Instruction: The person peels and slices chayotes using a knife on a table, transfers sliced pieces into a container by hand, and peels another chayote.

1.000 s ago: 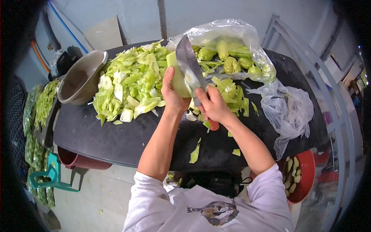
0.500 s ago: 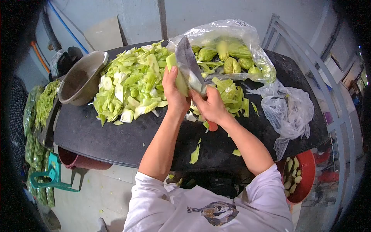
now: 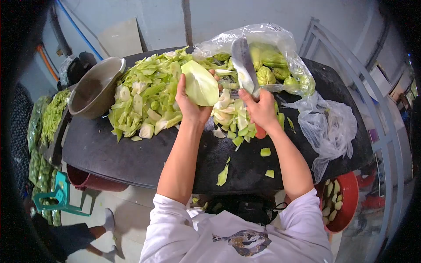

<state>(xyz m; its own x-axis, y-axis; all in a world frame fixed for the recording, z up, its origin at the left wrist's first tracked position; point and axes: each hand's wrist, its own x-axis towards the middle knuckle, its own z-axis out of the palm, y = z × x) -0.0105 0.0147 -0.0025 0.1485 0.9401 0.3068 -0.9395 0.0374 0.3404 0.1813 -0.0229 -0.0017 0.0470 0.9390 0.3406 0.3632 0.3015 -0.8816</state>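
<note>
A pale green half of chayote (image 3: 200, 83), cut face up, rests in my left hand (image 3: 195, 109), the fingers wrapped round its sides. My right hand (image 3: 263, 109) grips a broad-bladed knife (image 3: 244, 61) by its orange-red handle, the blade pointing up and away, apart from the chayote. Left of my left hand lies a big heap of sliced chayote (image 3: 147, 98). Smaller cut pieces (image 3: 230, 116) lie on the black table (image 3: 118, 149) between and below my hands. Whole chayotes (image 3: 265, 76) sit in a clear plastic bag (image 3: 263, 33) behind the knife.
A grey-brown basin (image 3: 94, 90) stands at the table's left end. A crumpled plastic bag (image 3: 329, 125) lies on the right. Below are a red tub (image 3: 348, 204) with peeled pieces and a green stool (image 3: 61, 197). A person's legs (image 3: 87, 236) show at lower left.
The knife has moved right, away from the chayote, and my hands are farther apart. The chayote's flat cut face now shows. A person's legs have come into view at lower left.
</note>
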